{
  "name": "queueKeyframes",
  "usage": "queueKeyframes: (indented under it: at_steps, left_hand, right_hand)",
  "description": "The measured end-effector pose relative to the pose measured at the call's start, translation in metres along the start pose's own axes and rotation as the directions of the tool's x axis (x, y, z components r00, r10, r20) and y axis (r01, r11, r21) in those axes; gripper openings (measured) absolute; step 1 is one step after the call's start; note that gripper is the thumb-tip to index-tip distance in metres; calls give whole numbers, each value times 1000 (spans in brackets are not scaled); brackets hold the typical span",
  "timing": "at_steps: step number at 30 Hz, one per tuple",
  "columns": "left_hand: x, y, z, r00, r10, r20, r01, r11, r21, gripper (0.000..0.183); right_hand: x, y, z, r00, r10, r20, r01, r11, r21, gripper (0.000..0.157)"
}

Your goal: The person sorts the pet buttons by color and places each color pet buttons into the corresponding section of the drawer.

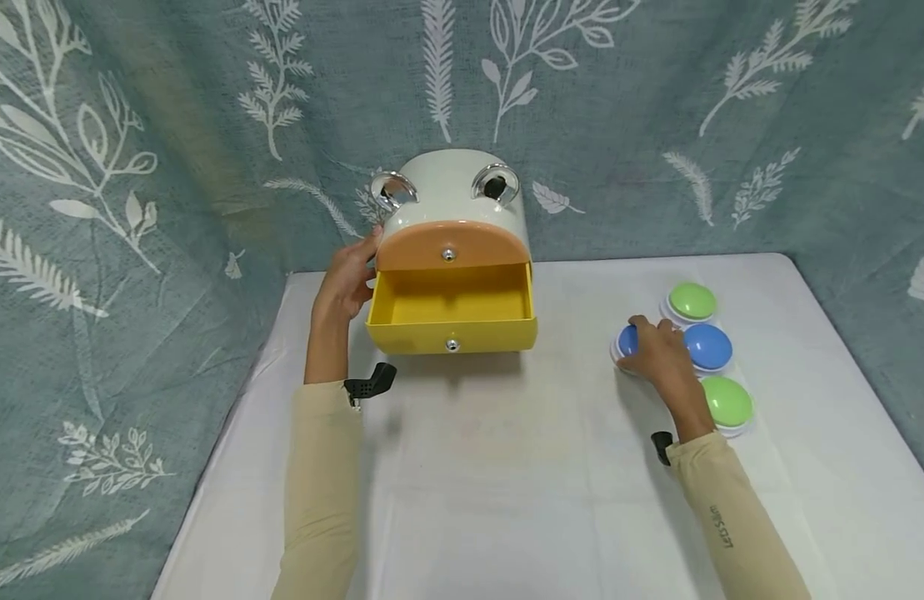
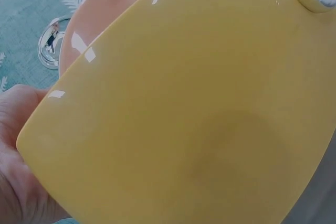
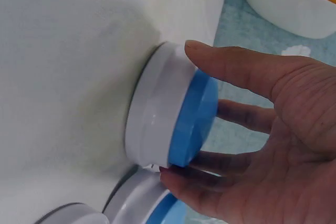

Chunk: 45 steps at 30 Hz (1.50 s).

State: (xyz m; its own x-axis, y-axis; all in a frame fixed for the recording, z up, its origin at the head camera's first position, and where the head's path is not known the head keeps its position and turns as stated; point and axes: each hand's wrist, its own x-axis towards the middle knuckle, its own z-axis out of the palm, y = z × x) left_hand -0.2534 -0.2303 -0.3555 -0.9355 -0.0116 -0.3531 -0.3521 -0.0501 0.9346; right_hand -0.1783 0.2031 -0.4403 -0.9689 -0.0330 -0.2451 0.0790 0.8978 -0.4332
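Note:
A small white drawer box (image 1: 462, 192) has an orange front with a silver knob and two silver rings on top. Its yellow lower drawer (image 1: 452, 337) is pulled out, with nothing inside. My left hand (image 1: 347, 279) rests against the left side of the box; in the left wrist view the drawer's yellow front hides most of its fingers. On the right, my right hand (image 1: 661, 358) grips a round push button (image 3: 194, 119) with a blue dome and white base. The thumb lies on one side of it and fingertips on the other, and the base sits on the table.
Close around the right hand stand a second blue push button (image 1: 707, 347), a green one (image 1: 692, 301) behind and another green one (image 1: 727, 402) in front. A white cloth covers the table (image 1: 499, 500). A leaf-patterned teal curtain (image 1: 619, 150) hangs behind.

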Motion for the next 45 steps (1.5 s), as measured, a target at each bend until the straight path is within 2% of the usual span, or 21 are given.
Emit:
queueKeyframes:
  at_steps: [5,9,15,19,24,27,31,33,35,39,42,45]
  left_hand:
    - [-1,-1,-4,1000,6,-7,-6,1000,3,72]
    - [-1,-2,-4,1000,2,2,-2,1000,-2,72]
    - [-2,-1,-6,1000,16,-19,-16,1000,5,72]
    - [-1,-1,-5,999,11,-30,-11,1000,-13,72]
    - [0,-2,-3,1000,18,-19,-18,1000,-13,71]
    - [1,-2,-3,1000,18,-20,-18,1000,-23,70]
    - [1,-3,-4,1000,13,-21,-13,1000,-25,70]
    - [1,-3,-4,1000,16,-24,-16,1000,-24,69]
    - [1,-4,-3,999,18,-27,-19,999,-31,68]
    - [1,-4,-2,1000,19,-17,-20,999,-30,67]
    - [1,-5,-1,1000,20,-11,-20,999,-24,67]
    - [1,-4,-1,1000,26,-15,-26,999,-25,67]
  right_hand:
    - [1,0,4,1000,-24,-13,24,1000,4,78]
    - [-3,2,8,997,-39,-72,42,998,38,75]
    - [-9,1,14,983,-73,-166,95,987,129,70]
    - [-13,-7,8,977,-83,-199,114,982,149,70]
    - [-19,-24,-9,952,-111,-285,161,974,158,71]
    - [-29,-43,-22,946,-112,-303,171,969,177,72]
    - [-51,-76,-44,946,-100,-307,173,960,221,76]
    - [-60,-95,-54,937,-130,-325,215,946,242,75]
    - [-65,-114,-59,919,-195,-342,290,923,254,73]
    - [-62,-155,-54,881,-342,-327,427,872,238,69]
    - [-52,-186,-41,860,-421,-288,488,843,226,68]
    - [-41,-213,-26,844,-469,-261,523,828,204,67]
